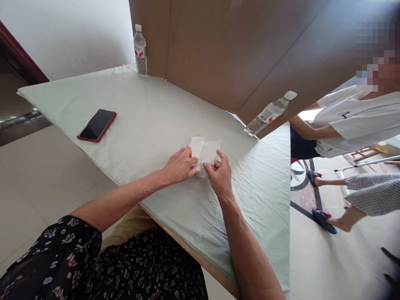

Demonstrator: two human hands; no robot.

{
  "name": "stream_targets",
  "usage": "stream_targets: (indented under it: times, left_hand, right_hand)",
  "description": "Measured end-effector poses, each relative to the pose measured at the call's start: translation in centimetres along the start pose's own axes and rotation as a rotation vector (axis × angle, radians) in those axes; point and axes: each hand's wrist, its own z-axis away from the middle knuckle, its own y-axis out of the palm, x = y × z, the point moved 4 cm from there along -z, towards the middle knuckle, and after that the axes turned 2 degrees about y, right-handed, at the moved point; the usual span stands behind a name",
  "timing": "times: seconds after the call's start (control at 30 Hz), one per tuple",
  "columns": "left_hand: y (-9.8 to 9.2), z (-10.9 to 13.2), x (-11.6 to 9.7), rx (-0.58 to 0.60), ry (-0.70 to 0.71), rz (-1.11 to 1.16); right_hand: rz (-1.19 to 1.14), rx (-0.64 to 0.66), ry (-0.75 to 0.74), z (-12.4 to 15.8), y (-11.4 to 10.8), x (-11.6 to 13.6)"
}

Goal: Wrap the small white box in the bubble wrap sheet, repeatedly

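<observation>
A thin white sheet, like tissue or soft plastic (210,151), lies on the pale green tablecloth (140,125) between my hands. My left hand (181,166) has its fingers pinched on the left part of the white sheet. At its right side, my right hand (219,171) holds the lower edge between thumb and a bent finger, while another finger sticks up. Both hands rest low over the table. The material under the fingertips is partly hidden.
A phone with a red case (96,125) lies at the left. Brown cardboard panels (200,50) stand behind, with one water bottle (141,52) at the back left and another (270,113) at the right. Beyond them are a person in a white shirt (365,112) and another person's legs (371,193).
</observation>
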Motion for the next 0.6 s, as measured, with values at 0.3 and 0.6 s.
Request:
stream_targets:
  times: [0.3,0.6]
  left_hand:
    - [0.6,-0.6,1.0,0.092,-0.031,0.185]
    - [0.9,-0.6,2.4,0.042,-0.119,0.588]
  right_hand:
    - [-0.007,0.046,0.018,-0.4,1.7,2.1]
    - [0.267,0.276,-0.172,1.6,1.3,3.3]
